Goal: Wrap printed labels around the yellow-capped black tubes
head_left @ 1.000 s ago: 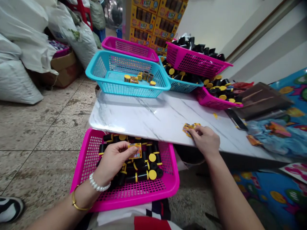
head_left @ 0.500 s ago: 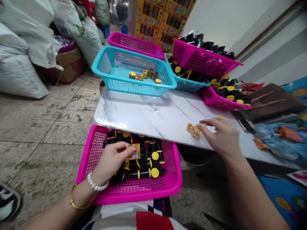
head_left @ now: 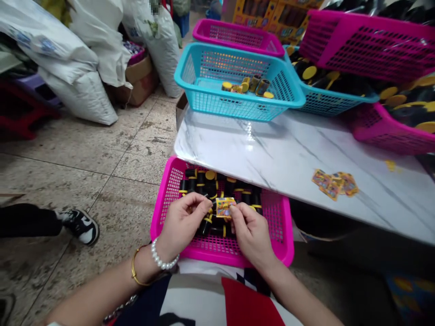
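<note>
A small yellow printed sticker (head_left: 224, 207) is pinched at its right edge between the thumb and fingers of my right hand (head_left: 253, 231). Just left of it, my left hand (head_left: 183, 217) is closed, its thumb and fingertips pressed together; what they hold, if anything, is too small to name. Both hands are over a pink basket (head_left: 285, 235) of black cylinders (head_left: 200, 179) with yellow caps, which sits at my lap. Several more yellow stickers (head_left: 335, 183) lie overlapping on the white marbled table (head_left: 251, 158).
On the table's far side stands a blue basket (head_left: 238, 106) with a few capped containers. Filled pink and blue baskets (head_left: 340, 97) are stacked at the right. White sacks (head_left: 78, 86) stand on the floor at the left, near a person's shoe (head_left: 81, 226).
My right hand has left the table and come over the basket, now pinching a sticker. My left hand no longer shows the sticker it held. The view has shifted to the right.
</note>
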### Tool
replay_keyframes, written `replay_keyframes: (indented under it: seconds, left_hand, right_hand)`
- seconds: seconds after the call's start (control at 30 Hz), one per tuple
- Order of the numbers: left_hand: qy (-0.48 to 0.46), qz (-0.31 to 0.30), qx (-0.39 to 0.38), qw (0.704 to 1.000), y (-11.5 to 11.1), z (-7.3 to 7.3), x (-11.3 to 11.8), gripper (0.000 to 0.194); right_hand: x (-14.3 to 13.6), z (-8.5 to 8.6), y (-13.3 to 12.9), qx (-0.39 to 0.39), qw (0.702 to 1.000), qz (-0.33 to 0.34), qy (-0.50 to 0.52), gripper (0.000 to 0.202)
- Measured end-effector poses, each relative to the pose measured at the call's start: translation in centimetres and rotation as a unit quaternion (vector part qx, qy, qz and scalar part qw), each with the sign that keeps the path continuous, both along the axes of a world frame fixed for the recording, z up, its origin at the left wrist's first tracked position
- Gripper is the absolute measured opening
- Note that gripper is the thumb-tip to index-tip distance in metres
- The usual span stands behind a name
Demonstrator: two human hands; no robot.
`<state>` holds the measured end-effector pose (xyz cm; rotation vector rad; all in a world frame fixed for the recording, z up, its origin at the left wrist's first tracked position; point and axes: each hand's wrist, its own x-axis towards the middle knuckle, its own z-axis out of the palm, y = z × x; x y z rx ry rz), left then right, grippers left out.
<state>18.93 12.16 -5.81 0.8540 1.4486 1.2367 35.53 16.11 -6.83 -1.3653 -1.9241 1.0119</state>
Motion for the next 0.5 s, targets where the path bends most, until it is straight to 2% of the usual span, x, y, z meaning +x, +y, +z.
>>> replay_keyframes:
  seconds: [0.17,0.4,0.5]
  left_hand:
    - [0.009,-0.012,0.007,1.000,-0.60,-0.01,0.33,0.024]
    - [-0.086,-0.014,-0.066,0.994,-0.22,0.10,0.27,0.027]
    - [-0.112,-0.010,-0.073,0.991,-0.22,0.26,0.28,0.025]
  right_hand:
    - [0.47,-0.02,-0.77,0.076,0.997,0.008,-0.018,0.033]
    - [0.43,0.07,-1.07,0.137,0.990,0.010,-0.003,0.031]
    - [0.40,-0.09,-1.05,0.149,0.988,0.031,0.000,0.027]
